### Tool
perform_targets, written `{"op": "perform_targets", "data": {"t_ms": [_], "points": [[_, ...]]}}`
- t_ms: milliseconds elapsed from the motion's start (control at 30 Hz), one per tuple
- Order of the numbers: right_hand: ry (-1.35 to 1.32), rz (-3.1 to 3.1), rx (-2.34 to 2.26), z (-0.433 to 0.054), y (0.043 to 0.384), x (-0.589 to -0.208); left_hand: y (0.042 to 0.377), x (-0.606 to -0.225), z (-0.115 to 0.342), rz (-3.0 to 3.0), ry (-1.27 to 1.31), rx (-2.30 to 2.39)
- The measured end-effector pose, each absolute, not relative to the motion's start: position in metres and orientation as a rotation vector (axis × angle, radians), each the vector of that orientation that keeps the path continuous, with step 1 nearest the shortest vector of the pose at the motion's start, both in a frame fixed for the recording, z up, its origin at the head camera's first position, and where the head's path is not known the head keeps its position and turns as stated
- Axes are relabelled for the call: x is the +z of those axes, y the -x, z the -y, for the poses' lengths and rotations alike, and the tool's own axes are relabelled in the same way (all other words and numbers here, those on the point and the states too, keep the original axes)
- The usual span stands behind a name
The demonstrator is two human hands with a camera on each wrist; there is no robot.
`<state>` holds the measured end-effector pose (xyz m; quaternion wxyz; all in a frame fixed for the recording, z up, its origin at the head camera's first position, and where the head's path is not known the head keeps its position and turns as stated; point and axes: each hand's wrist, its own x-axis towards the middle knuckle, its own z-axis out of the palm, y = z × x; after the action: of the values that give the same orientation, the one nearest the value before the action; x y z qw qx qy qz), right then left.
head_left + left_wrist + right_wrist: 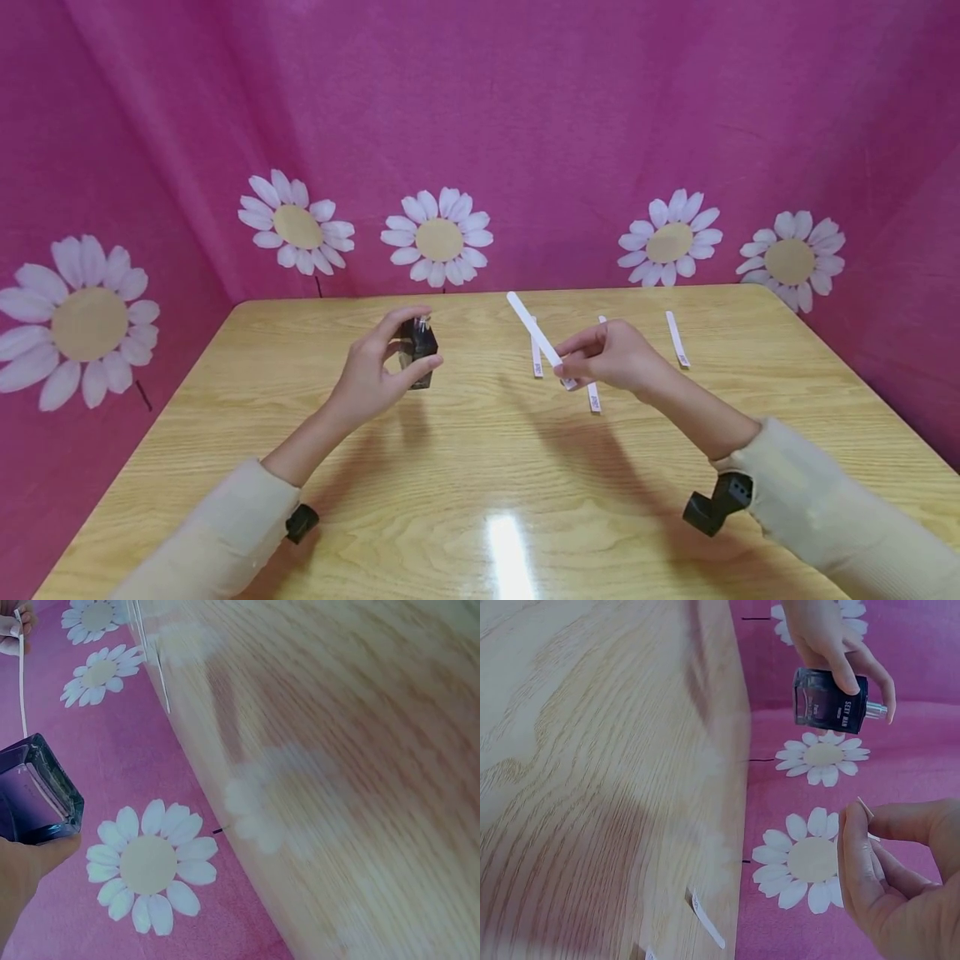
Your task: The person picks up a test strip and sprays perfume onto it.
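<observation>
My left hand (367,375) grips a dark glass perfume bottle (420,348) above the table, its index finger on the silver spray nozzle (876,710). In the right wrist view the bottle's label reads "SEXY MAN" and the bottle appears sideways. To the right, my right hand (618,358) pinches a white paper test strip (531,326) near its lower end, with the strip slanting up and left towards the bottle's side. A gap separates bottle and strip in the head view. Below, strips lie on the table: one (537,362) left of the right hand, another (595,400) partly hidden under it.
A third strip (677,339) lies further right on the wooden table (420,500). Pink cloth (555,125) printed with white daisies hangs behind and at both sides. Black wrist cameras (716,504) sit at the sleeves.
</observation>
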<state>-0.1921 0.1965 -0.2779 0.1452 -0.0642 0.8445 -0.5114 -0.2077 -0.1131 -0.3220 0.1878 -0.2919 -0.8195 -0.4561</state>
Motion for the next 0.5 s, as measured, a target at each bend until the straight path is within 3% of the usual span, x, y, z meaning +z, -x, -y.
{"op": "perform_targets", "data": {"t_ms": [500], "points": [[0.214,-2.423,-1.5,-0.1928,0.1845,-0.2741,0.2083,-0.321,0.1128,2.286,0.734,-1.29]]}}
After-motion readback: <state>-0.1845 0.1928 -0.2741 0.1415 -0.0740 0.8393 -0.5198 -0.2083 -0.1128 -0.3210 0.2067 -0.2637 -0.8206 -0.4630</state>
